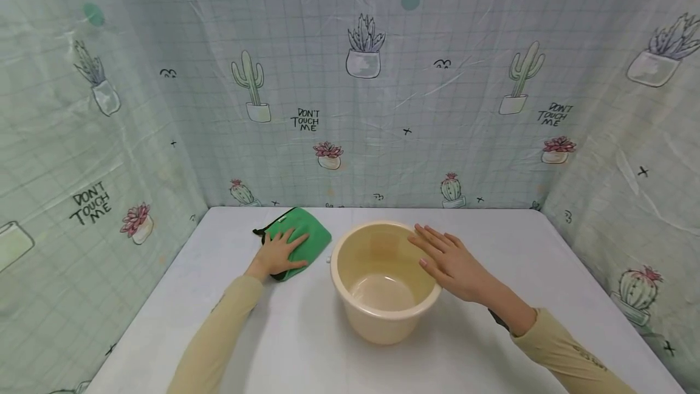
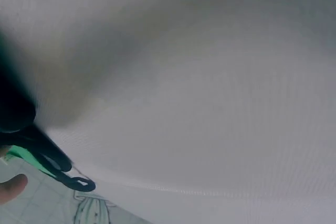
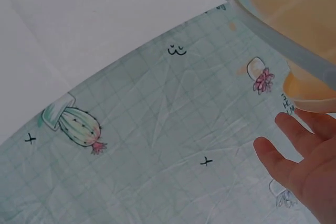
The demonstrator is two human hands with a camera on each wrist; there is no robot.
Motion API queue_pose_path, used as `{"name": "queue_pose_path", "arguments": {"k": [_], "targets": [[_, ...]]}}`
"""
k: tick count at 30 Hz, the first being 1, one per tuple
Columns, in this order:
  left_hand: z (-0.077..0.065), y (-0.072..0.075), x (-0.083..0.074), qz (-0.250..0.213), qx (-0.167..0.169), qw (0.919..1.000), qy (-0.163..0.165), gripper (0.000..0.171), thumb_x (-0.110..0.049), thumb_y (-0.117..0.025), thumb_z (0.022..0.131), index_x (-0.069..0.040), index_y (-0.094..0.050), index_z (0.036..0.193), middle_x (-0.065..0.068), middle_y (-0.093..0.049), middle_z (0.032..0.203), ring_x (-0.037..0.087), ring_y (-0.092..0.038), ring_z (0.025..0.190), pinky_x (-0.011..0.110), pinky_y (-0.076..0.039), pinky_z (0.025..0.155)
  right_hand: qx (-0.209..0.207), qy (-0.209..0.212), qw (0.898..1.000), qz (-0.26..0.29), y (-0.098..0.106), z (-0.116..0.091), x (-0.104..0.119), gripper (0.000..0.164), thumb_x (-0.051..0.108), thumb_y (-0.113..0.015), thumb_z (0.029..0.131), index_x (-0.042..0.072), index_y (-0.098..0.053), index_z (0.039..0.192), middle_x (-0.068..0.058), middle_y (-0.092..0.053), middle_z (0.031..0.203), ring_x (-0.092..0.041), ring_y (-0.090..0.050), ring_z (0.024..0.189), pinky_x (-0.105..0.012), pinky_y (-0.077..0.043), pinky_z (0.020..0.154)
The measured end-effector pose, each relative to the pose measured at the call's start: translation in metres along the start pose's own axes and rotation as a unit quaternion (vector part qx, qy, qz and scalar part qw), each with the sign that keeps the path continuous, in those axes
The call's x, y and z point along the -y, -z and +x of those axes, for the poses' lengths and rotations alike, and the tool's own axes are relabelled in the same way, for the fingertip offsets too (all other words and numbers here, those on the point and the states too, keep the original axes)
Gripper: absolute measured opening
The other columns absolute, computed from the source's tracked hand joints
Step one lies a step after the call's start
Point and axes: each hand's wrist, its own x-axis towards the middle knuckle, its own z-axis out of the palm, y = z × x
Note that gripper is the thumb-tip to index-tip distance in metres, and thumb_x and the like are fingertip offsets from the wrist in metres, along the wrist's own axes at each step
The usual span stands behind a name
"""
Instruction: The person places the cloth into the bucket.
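A green fabric piece with black trim [image 1: 316, 237] lies on the white table at the left, and my left hand [image 1: 277, 254] rests on it with its fingers spread. In the left wrist view, its black edge and a black loop [image 2: 79, 184] show beside a fingertip. To its right stands an upright cream bucket [image 1: 383, 315], its inside bare. My right hand [image 1: 456, 266] is at the bucket's right rim, fingers straight and reaching over it; whether they touch cannot be told. In the right wrist view, a grey handle [image 3: 283, 40] hangs along the bucket's side.
The white table [image 1: 492, 345] carries the bucket and the green fabric. Around its back and sides hangs a pale curtain [image 1: 404, 108] printed with cacti and lettering.
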Motion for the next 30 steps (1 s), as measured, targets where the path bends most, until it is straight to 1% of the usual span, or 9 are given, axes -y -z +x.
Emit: {"name": "queue_pose_path", "arguments": {"k": [3, 5, 10, 13, 18, 22, 25, 27, 30], "targets": [[0.001, 0.000, -0.001, 0.008, -0.002, 1.0000, -0.005, 0.072, -0.060, -0.048, 0.081, -0.020, -0.033, 0.139, 0.018, -0.034, 0.140, 0.045, -0.037, 0.122, 0.068, -0.024, 0.094, 0.000, -0.001, 1.000, 0.005, -0.001, -0.001, -0.001, 0.047, 0.031, -0.041, 0.094, 0.019, -0.033, 0.139, -0.003, -0.025, 0.148, -0.026, -0.024, 0.135, -0.051, -0.021, 0.103], [0.002, -0.001, -0.001, 0.020, -0.007, 0.9997, -0.013, 0.070, -0.056, -0.049, 0.083, -0.016, -0.035, 0.138, 0.018, -0.037, 0.138, 0.045, -0.039, 0.120, 0.067, -0.026, 0.094, -0.002, 0.002, 1.000, 0.007, 0.000, -0.001, -0.001, 0.046, 0.030, -0.041, 0.094, 0.019, -0.034, 0.139, -0.004, -0.026, 0.148, -0.027, -0.024, 0.135, -0.052, -0.021, 0.103], [0.005, 0.000, -0.001, 0.031, -0.038, 0.9978, -0.044, 0.060, -0.044, -0.051, 0.086, -0.007, -0.042, 0.132, 0.017, -0.044, 0.132, 0.045, -0.046, 0.112, 0.066, -0.031, 0.091, -0.004, 0.003, 1.000, 0.010, 0.001, -0.002, -0.001, 0.046, 0.032, -0.039, 0.095, 0.021, -0.033, 0.139, -0.003, -0.026, 0.148, -0.027, -0.024, 0.135, -0.052, -0.021, 0.103], [0.005, 0.002, -0.001, 0.034, -0.049, 0.9964, -0.060, 0.053, -0.037, -0.053, 0.087, -0.006, -0.045, 0.129, 0.016, -0.046, 0.129, 0.046, -0.050, 0.105, 0.065, -0.034, 0.088, -0.002, 0.003, 1.000, 0.014, 0.001, -0.001, -0.001, 0.045, 0.032, -0.039, 0.095, 0.022, -0.033, 0.139, -0.003, -0.025, 0.148, -0.027, -0.023, 0.136, -0.051, -0.021, 0.103], [-0.001, 0.006, 0.001, 0.035, -0.071, 0.9928, -0.091, 0.043, -0.027, -0.059, 0.086, -0.006, -0.049, 0.123, 0.015, -0.049, 0.122, 0.042, -0.056, 0.094, 0.063, -0.039, 0.081, -0.003, 0.006, 1.000, 0.020, 0.000, -0.001, 0.000, 0.045, 0.030, -0.040, 0.095, 0.022, -0.035, 0.138, -0.003, -0.026, 0.148, -0.027, -0.024, 0.135, -0.052, -0.022, 0.102], [-0.007, 0.008, 0.003, 0.048, -0.091, 0.9887, -0.110, 0.041, -0.025, -0.061, 0.084, -0.007, -0.050, 0.119, 0.015, -0.049, 0.119, 0.038, -0.058, 0.088, 0.062, -0.042, 0.076, -0.002, 0.006, 1.000, 0.024, -0.001, -0.001, 0.000, 0.044, 0.029, -0.041, 0.095, 0.022, -0.036, 0.138, -0.003, -0.027, 0.147, -0.027, -0.024, 0.135, -0.052, -0.022, 0.102], [-0.010, 0.012, 0.003, 0.068, -0.110, 0.9841, -0.122, 0.038, -0.026, -0.062, 0.083, -0.008, -0.050, 0.115, 0.014, -0.049, 0.115, 0.034, -0.058, 0.083, 0.059, -0.045, 0.072, 0.002, 0.003, 1.000, 0.029, -0.002, -0.001, 0.000, 0.043, 0.028, -0.040, 0.095, 0.021, -0.036, 0.138, -0.004, -0.027, 0.147, -0.027, -0.025, 0.135, -0.052, -0.022, 0.102], [-0.010, 0.016, 0.003, 0.080, -0.127, 0.9803, -0.129, 0.036, -0.026, -0.063, 0.082, -0.009, -0.050, 0.111, 0.012, -0.049, 0.111, 0.031, -0.058, 0.078, 0.055, -0.047, 0.067, 0.005, 0.001, 0.999, 0.033, -0.002, -0.002, 0.000, 0.043, 0.027, -0.041, 0.095, 0.021, -0.036, 0.138, -0.004, -0.026, 0.147, -0.028, -0.024, 0.135, -0.052, -0.022, 0.102], [-0.011, 0.026, 0.001, 0.079, -0.141, 0.9773, -0.137, 0.033, -0.024, -0.064, 0.082, -0.008, -0.051, 0.107, 0.011, -0.048, 0.107, 0.029, -0.056, 0.078, 0.048, -0.048, 0.061, 0.010, -0.001, 0.999, 0.038, -0.002, -0.002, -0.001, 0.043, 0.026, -0.041, 0.095, 0.021, -0.036, 0.138, -0.005, -0.025, 0.148, -0.028, -0.024, 0.135, -0.053, -0.021, 0.102]]}}
